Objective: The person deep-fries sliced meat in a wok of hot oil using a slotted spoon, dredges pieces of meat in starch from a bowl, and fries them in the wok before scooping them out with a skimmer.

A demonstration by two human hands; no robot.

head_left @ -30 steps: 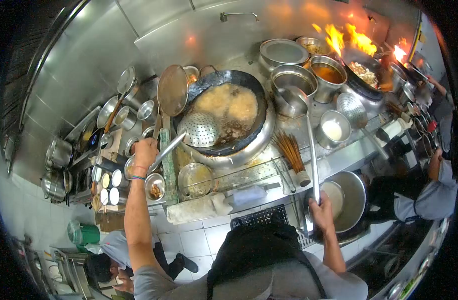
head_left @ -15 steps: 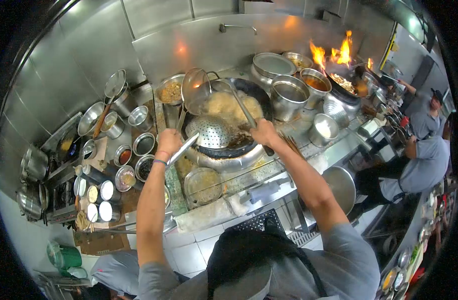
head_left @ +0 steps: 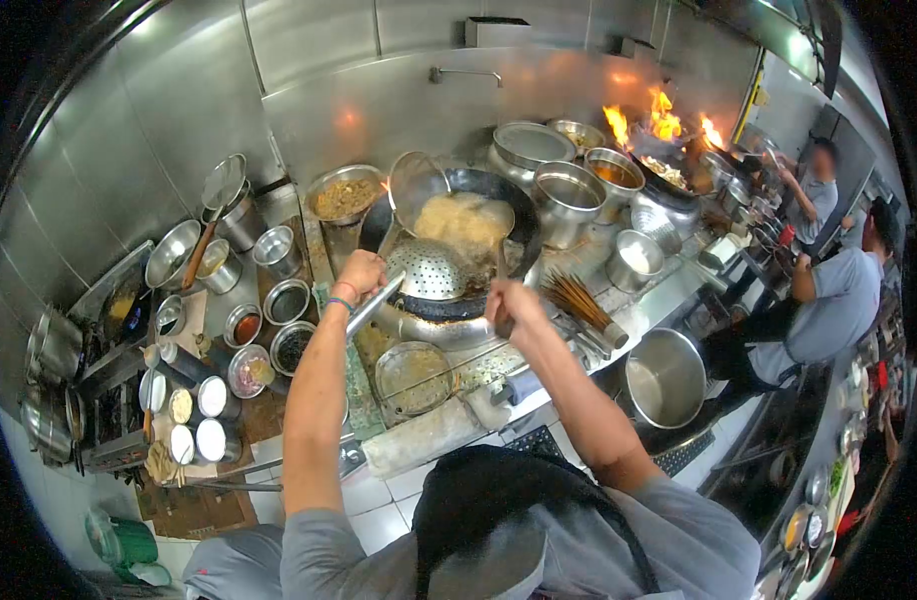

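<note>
My left hand is closed on the handle of a round wire-mesh strainer, which tilts up over the left rim of a black wok. A perforated metal skimmer sits over the wok's near side, its handle passing close by my left hand; whether my fingers also hold it I cannot tell. My right hand is wrapped round the handle of a ladle that slants into the wok. The ladle's head is hard to make out in the froth. Pale, foamy food bubbles in dark oil.
A bamboo brush lies right of the wok, near a metal pot. A bowl of food stands behind left. Several seasoning containers crowd the left counter. Flames rise from another wok; co-workers stand right.
My right hand has come nearer and left, drawing the ladle's handle down toward me. The view has shifted slightly. My left hand and the strainer stay at the wok's left side.
</note>
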